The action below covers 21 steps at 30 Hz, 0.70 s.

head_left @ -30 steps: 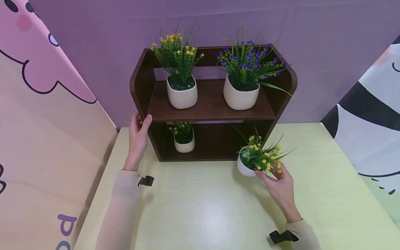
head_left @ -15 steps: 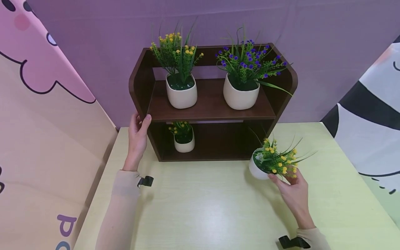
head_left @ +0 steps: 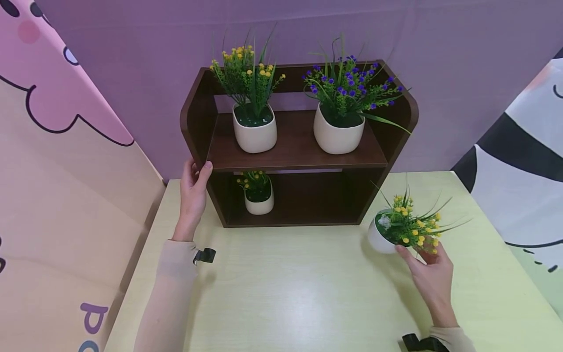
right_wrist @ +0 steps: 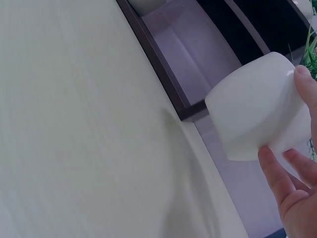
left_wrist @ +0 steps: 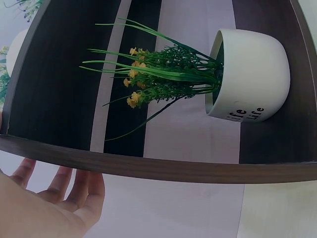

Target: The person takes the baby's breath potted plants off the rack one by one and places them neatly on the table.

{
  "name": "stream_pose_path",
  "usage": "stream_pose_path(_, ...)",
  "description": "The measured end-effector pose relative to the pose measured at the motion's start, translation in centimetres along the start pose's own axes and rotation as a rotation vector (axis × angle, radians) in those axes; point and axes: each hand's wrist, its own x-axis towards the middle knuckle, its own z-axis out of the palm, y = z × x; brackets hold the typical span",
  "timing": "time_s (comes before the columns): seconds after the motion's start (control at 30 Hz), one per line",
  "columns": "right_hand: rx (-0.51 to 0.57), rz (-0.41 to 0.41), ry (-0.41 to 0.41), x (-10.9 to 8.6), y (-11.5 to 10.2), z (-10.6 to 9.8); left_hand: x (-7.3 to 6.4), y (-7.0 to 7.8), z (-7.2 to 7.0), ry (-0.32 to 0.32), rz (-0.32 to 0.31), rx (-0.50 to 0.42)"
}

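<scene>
My right hand grips a small white pot of yellow artificial flowers, thumb on one side and fingers on the other. The pot is tilted, in front of the right end of a dark brown two-tier shelf. At the shelf's left side panel, my left hand grips the edge, its thumb at the front and its fingers behind the panel. On the lower tier, near that hand, stands another white pot with yellow flowers and "Life" lettering.
The upper tier bears a white pot of yellow flowers on the left and one of purple flowers on the right. A purple backdrop hangs behind the shelf. The pale table extends in front.
My right hand has moved to the right with the potted flowers, away from the shelf's lower right corner. The left hand stays at the left side panel.
</scene>
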Motion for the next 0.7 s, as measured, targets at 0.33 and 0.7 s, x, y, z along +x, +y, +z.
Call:
stream_pose_path(0.33,0.085,0.036,0.069,0.6,1.0,-1.7,0.0,0.0,0.0,-0.002,0.006,-0.001)
stream_pose_path(0.7,0.226,0.116,0.139,1.2,2.1,-3.6,-0.1,0.1,0.1,0.003,0.008,-0.005)
